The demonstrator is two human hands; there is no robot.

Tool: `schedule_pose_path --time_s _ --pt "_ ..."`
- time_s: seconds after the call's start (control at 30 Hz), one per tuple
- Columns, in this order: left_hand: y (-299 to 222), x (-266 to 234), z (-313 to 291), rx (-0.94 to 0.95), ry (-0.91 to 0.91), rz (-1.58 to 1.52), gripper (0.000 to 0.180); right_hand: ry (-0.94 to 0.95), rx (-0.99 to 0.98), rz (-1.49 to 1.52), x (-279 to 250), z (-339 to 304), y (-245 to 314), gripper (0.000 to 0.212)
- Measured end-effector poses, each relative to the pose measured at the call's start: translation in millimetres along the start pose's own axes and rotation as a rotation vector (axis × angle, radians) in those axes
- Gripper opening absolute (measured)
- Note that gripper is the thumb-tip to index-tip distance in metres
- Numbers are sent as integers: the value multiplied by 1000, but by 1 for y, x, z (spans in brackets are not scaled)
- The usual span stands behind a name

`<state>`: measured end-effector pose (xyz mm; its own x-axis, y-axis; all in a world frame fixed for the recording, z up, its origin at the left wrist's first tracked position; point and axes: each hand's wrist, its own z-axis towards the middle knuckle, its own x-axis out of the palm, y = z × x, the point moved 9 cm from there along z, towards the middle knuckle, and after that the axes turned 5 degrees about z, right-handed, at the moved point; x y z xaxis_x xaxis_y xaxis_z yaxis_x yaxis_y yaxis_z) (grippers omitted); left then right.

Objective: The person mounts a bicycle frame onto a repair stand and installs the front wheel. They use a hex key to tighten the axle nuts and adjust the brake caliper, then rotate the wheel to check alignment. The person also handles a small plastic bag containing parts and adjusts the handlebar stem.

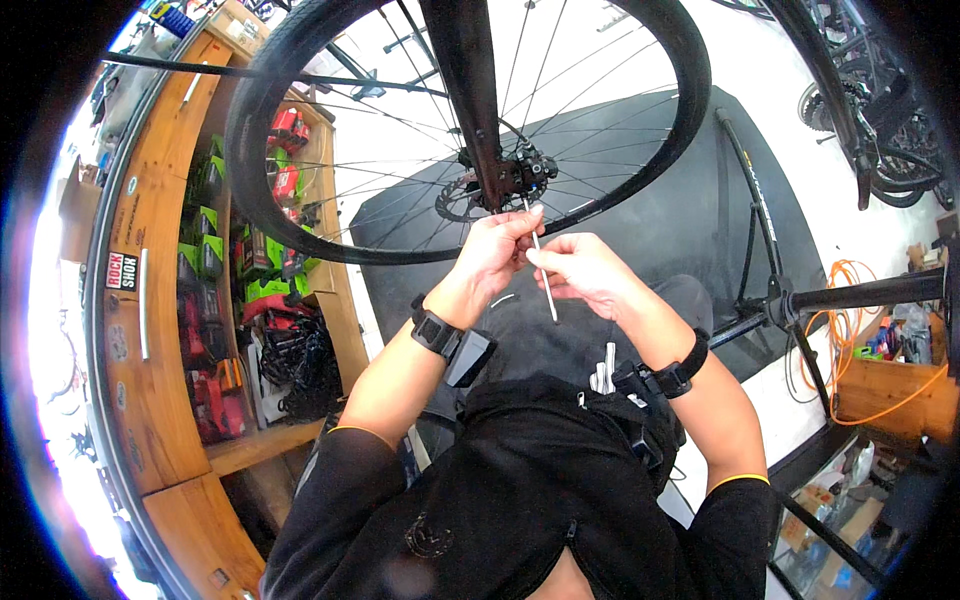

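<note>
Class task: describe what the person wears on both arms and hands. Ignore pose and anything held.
Both hands, the left hand and the right hand, are bare, without gloves. Each wrist carries a black strap with a small dark device. Short black sleeves have thin yellow-edged cuffs.

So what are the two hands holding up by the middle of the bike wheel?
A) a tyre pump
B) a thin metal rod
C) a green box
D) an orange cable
B: the left hand and right hand pinch a thin metal rod that runs up toward the brake caliper at the hub of the bike wheel.
</note>
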<state>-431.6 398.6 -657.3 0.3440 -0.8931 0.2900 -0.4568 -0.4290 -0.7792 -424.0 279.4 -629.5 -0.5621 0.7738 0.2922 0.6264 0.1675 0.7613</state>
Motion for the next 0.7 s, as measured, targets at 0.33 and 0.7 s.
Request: schedule_pose_path --time_s 0.33,0.7 --pt "-9 19 -12 25 131 -68 26 79 -64 13 -2 8 -3 15" --pt "-7 4 -2 2 206 32 19 93 -153 -311 -4 -18 -1 29"
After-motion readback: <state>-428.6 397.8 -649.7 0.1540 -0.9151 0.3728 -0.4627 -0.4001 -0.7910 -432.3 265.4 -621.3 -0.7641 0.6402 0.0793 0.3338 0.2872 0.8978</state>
